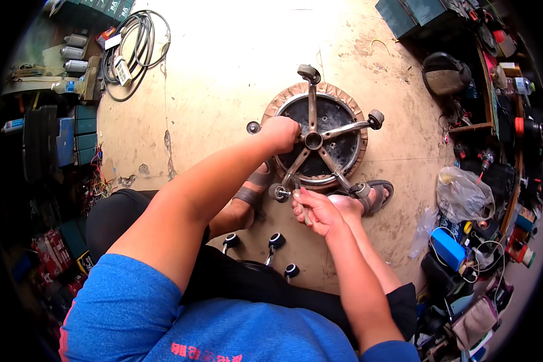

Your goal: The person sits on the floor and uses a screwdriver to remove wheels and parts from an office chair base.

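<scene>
A metal star-shaped caster base (313,111) lies over the round underside of a stool seat (359,148) with a pleated tan rim, on the floor between my feet. My left hand (281,134) is closed around the base's left leg, near a caster (253,127). At the near-left leg, my right hand (321,212) is closed beside another caster (277,192). A slim pale piece shows between its fingers, but its kind is unclear. Other casters sit at the far leg (308,73), the right leg (375,119) and the near-right leg (361,190).
Below me show a few dark caster wheels (276,241). A coiled black cable (140,51) with a power strip lies at the far left. Cluttered shelves line both sides. On the right are a clear plastic bag (464,196), a blue box (448,248) and a dark rounded case (446,73).
</scene>
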Tool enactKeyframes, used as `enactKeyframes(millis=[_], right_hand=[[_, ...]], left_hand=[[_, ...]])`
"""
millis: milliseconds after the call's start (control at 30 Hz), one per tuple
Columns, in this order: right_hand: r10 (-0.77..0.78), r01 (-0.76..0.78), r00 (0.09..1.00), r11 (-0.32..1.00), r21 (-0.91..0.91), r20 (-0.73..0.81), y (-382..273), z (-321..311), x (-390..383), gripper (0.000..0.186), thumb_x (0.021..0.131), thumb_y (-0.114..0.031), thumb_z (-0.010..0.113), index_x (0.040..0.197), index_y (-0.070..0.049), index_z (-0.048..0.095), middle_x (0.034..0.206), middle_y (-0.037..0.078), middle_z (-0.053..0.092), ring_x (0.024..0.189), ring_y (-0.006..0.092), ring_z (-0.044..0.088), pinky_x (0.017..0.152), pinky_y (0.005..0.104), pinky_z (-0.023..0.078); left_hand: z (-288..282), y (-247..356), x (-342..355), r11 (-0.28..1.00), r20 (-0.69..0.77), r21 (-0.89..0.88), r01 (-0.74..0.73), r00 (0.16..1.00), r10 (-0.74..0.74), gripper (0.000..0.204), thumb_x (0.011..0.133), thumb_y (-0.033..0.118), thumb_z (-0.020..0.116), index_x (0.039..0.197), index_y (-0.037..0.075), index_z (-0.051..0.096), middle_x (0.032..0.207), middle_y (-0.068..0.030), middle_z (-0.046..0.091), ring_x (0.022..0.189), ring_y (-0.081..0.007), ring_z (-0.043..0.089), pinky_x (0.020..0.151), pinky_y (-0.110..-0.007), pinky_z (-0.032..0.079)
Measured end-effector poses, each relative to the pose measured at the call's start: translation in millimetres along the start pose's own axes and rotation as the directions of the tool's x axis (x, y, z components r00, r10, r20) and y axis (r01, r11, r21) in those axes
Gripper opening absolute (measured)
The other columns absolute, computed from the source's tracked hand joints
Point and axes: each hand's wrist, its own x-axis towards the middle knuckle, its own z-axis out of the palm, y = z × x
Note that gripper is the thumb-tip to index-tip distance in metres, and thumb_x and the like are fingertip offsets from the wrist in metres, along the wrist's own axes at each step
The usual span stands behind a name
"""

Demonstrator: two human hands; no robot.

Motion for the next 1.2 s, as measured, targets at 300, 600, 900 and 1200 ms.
enactKeyframes(millis=[300,600,900,1200], right_hand=[[-0.529,-0.089,0.812,-0.529,-0.844,0.246,-9,7,-8,0.015,0.089,-0.006,0.059,0.104,-0.005,0.056,0.084,0.021,0.069,0.077,0.036,0.072,0.067,0.044,0.058],[-0.689,0.072,0.71,-0.136,-0.988,0.146,27,-5,2,0.031,0.092,-0.01,0.063,0.122,-0.003,0.058,0.097,0.023,0.071,0.08,0.0304,0.074,0.067,0.0384,0.059],[-0.281,0.031,0.912,0.773,-0.634,-0.298,27,-10,15,0.023,0.095,-0.011,0.057,0.116,-0.001,0.059,0.095,0.013,0.07,0.079,0.0207,0.072,0.065,0.0336,0.058],[-0.347,-0.237,0.864,0.359,-0.903,-0.365,11,37,-37,0.016,0.09,-0.008,0.06,0.103,0.0,0.065,0.093,0.014,0.074,0.071,0.0204,0.07,0.058,0.0378,0.054]], left_hand=[[-12,6,-4,1.0,0.018,-0.01,0.014,1.0,-0.014,0.017,0.085,0.022,0.065,0.095,0.012,0.075,0.087,-0.0176,0.073,0.085,-0.0378,0.071,0.074,-0.049,0.057],[-4,3,0,1.0,0.007,-0.004,0.002,1.0,-0.002,0.017,0.086,0.023,0.066,0.096,0.012,0.074,0.087,-0.0169,0.073,0.085,-0.0377,0.071,0.074,-0.049,0.057],[-4,6,-2,1.0,0.001,-0.001,-0.003,1.0,0.003,0.021,0.089,0.026,0.067,0.103,0.011,0.07,0.088,-0.0169,0.073,0.086,-0.0382,0.071,0.075,-0.049,0.057],[-1,21,-27,0.994,-0.191,-0.077,0.072,0.978,-0.086,0.026,0.09,0.024,0.065,0.102,0.002,0.064,0.086,-0.0241,0.07,0.085,-0.0433,0.069,0.074,-0.053,0.055]])
